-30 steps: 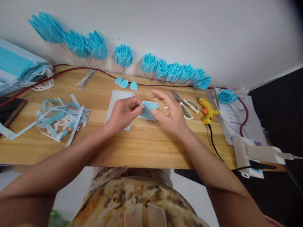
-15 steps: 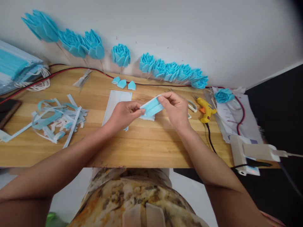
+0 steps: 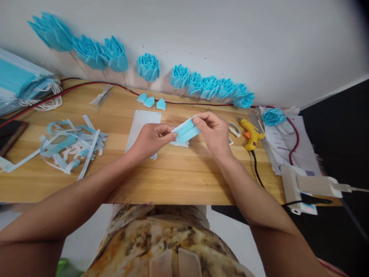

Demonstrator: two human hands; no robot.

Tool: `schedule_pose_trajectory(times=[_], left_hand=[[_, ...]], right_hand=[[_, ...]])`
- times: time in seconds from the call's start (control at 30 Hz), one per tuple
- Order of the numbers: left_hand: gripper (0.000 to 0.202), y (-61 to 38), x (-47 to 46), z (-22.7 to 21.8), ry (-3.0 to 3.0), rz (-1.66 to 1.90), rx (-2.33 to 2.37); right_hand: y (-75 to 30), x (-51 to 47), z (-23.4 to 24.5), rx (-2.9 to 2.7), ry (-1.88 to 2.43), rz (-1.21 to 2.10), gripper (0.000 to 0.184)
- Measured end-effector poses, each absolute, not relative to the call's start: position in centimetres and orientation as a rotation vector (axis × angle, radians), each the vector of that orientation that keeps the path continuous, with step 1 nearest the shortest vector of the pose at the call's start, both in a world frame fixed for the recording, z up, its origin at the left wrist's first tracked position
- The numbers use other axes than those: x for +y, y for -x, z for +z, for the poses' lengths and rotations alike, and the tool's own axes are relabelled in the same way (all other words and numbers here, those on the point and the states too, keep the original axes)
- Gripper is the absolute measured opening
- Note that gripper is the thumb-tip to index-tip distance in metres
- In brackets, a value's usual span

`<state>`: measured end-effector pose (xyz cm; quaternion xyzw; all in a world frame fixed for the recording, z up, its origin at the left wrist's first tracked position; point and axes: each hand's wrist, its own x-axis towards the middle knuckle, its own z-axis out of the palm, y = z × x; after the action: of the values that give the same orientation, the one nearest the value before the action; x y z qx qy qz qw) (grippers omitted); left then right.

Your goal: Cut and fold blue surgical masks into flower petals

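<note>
A piece of blue-and-white face mask fabric (image 3: 187, 130) is stretched between my two hands above the table. My left hand (image 3: 154, 137) pinches its left end between thumb and fingers. At the upper right end, my right hand (image 3: 213, 130) grips it the same way. Under the held piece lie more cut mask pieces (image 3: 181, 144), partly covered. A flat pale mask sheet (image 3: 141, 125) rests beneath and behind my left hand. Just beyond are three small folded blue petals (image 3: 149, 102). White-handled scissors (image 3: 235, 130) lie partly hidden behind my right hand.
Blue fabric flowers (image 3: 148, 67) on sticks lean along the wall. Cut strips (image 3: 72, 144) lie heaped at left, near packed masks (image 3: 21, 82). A yellow glue gun (image 3: 250, 132), papers (image 3: 284, 142) and a power strip (image 3: 296, 188) occupy the right. A red-black cable (image 3: 121, 85) crosses the back.
The view has shifted very slightly. My hands hold the same mask piece in nearly the same pose.
</note>
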<state>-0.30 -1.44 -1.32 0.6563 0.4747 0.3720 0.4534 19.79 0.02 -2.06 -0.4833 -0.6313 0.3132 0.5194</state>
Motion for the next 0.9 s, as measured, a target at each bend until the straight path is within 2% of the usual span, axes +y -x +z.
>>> schedule_pose_trajectory(times=[0.4, 0.57, 0.7, 0.83, 0.87, 0.9], left_hand=[[0.022, 0.4, -1.4, -1.5, -1.664, 0.903, 1.128], [0.033, 0.6, -1.3, -0.9, -1.731, 0.963, 1.08], [0.018, 0.2, -1.5, -1.3, -1.848, 0.993, 1.058], [0.02, -0.2, -1.6, -2.0, -1.777, 1.067, 1.029], [0.021, -0.2, -1.6, -2.0, -1.734, 1.093, 1.016], [0.021, -0.2, -1.6, -1.9, -1.689, 1.12, 1.006]], right_hand=[[-19.7, -0.3, -1.7, -1.498, 1.139, 0.756, 0.016], [-19.1, -1.3, -1.0, -1.721, 1.078, 0.565, 0.013], [-18.3, -2.0, -1.0, -1.928, 0.955, 0.365, 0.015], [-18.3, -2.0, -1.0, -1.968, 0.951, 0.382, 0.01], [-18.4, -1.9, -1.0, -1.955, 0.972, 0.447, 0.014], [-18.4, -1.9, -1.0, -1.94, 0.994, 0.531, 0.026]])
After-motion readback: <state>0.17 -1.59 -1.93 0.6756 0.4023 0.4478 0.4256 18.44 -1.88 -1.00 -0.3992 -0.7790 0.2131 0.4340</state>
